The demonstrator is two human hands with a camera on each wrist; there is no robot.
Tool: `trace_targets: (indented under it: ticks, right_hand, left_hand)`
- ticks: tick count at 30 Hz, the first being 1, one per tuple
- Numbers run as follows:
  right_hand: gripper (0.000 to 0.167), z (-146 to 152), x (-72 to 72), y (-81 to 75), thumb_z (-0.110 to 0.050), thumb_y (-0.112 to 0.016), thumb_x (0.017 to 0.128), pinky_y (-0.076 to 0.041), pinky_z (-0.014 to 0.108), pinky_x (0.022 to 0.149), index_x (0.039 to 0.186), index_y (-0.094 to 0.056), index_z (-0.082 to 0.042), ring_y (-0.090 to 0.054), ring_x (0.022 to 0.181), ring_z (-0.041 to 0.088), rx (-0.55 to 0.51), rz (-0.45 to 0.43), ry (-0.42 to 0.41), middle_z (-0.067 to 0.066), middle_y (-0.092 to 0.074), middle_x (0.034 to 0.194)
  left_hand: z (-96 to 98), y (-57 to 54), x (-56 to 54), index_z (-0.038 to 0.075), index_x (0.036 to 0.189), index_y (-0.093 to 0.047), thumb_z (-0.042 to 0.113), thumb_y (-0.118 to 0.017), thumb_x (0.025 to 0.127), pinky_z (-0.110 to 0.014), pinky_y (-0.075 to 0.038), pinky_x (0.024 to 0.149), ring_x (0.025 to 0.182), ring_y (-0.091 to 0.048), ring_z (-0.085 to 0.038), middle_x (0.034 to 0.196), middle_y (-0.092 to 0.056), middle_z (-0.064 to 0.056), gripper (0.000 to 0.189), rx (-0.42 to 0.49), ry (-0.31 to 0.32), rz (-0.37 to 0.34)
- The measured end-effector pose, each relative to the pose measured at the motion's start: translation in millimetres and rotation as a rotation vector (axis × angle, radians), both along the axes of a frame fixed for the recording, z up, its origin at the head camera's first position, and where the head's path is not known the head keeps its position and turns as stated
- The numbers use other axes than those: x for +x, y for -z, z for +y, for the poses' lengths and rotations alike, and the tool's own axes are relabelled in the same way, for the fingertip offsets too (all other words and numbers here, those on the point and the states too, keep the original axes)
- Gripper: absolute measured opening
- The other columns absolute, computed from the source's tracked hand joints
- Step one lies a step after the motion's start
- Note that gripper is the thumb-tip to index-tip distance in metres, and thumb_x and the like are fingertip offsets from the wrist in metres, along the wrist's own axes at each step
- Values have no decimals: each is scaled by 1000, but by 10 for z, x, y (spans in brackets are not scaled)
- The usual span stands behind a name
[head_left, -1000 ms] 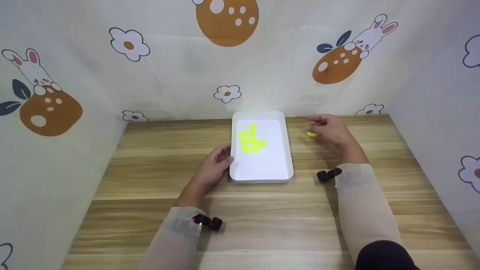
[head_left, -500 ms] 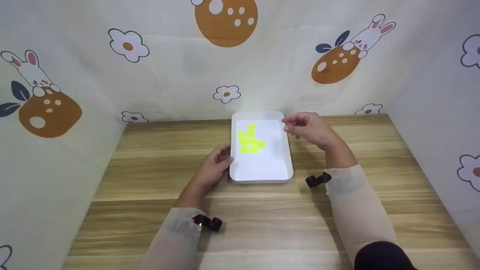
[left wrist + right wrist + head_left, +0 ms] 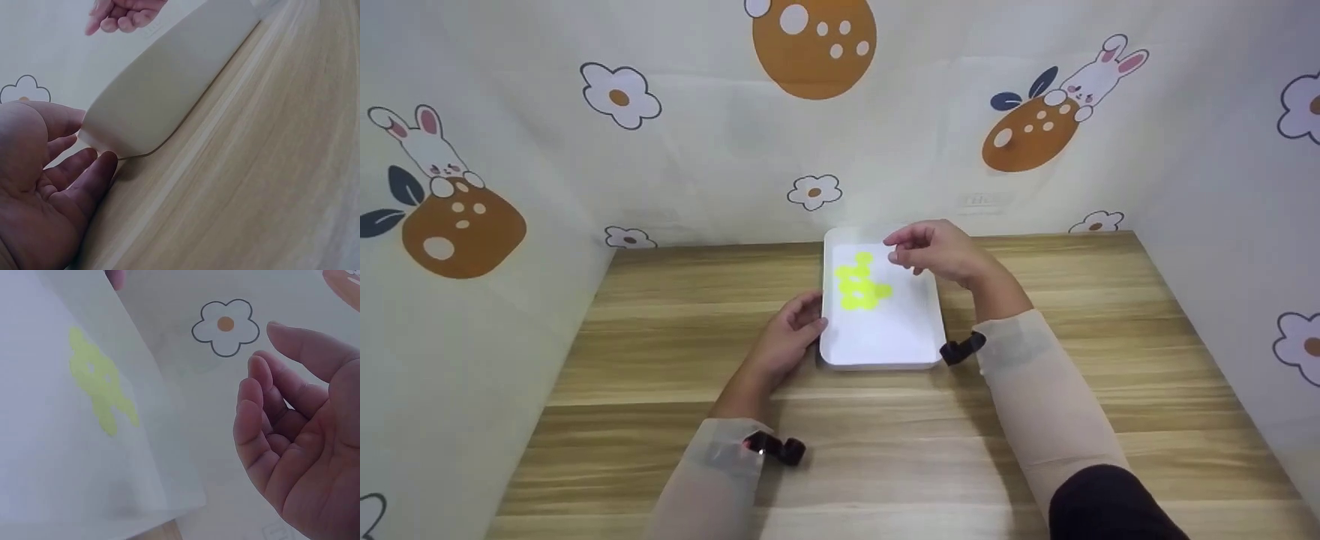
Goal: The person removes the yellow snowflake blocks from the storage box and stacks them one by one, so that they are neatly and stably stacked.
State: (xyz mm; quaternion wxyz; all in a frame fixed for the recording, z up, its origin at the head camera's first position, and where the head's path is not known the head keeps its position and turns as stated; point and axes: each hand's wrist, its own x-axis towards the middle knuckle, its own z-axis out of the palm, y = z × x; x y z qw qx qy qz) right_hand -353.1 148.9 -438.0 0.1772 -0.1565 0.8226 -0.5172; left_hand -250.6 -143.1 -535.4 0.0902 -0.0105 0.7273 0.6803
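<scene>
In the head view a shallow white tray lies on the table, with a cluster of bright yellow rounded shapes in its left half. My left hand holds the tray's left side. Its bent fingers and thumb meet the tray's edge in the left wrist view. Over the tray's far right part hovers my right hand, fingers loosely bent. The right wrist view shows the thumb apart from the index finger, nothing visible between them.
The tray stands at the far side of a wood-grain table, close to a cloth backdrop with rabbit, fruit and flower prints. Small black cameras sit on both wrists.
My right hand has moved left from the table beside the tray to over it. A small yellow thing beneath its fingers one second ago no longer shows. The left hand and tray stay put.
</scene>
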Motion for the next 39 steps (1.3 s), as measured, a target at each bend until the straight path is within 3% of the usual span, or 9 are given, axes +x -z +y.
trace_targets:
  ticks: [5, 10, 20, 29, 39]
  right_hand:
    - [28, -121, -122, 32, -27, -80, 98, -63, 42, 96, 124, -77, -20, -66, 115, 43, 60, -64, 32, 7, -74, 112]
    - [32, -202, -207, 72, -25, -80, 97, -60, 46, 104, 128, -76, -16, -66, 119, 39, 153, -118, 10, 7, -75, 118]
    - [32, -305, -360, 232, -25, -82, 96, -60, 39, 101, 126, -76, -16, -66, 107, 26, 299, -158, -22, 5, -73, 111]
    - [29, -343, -369, 337, -20, -83, 93, -54, 31, 87, 121, -77, -18, -61, 99, 21, 408, -109, -51, 3, -69, 108]
    - [33, -319, -374, 440, -8, -85, 86, -52, 31, 94, 118, -79, -13, -61, 101, 18, 446, -35, -112, 2, -73, 108]
  left_hand:
    - [10, -11, 4, 9, 158, -51, 8, -66, 104, -47, -45, 126, 152, -52, -32, 163, -53, -15, 56, 18, -7, 1]
    - [19, -20, 13, 10, 158, -50, 9, -66, 105, -46, -45, 126, 153, -50, -30, 164, -52, -13, 56, 22, 0, -19]
    - [19, -7, 18, 8, 160, -47, 7, -64, 105, -47, -43, 128, 156, -47, -32, 167, -48, -15, 58, 26, 14, -6]
    - [26, 2, 14, 7, 160, -47, 6, -64, 105, -47, -43, 128, 155, -48, -33, 166, -49, -17, 57, 12, 11, -1]
    - [24, -22, 18, 8, 160, -48, 7, -64, 105, -47, -41, 129, 156, -46, -32, 167, -48, -16, 57, 10, 6, -19]
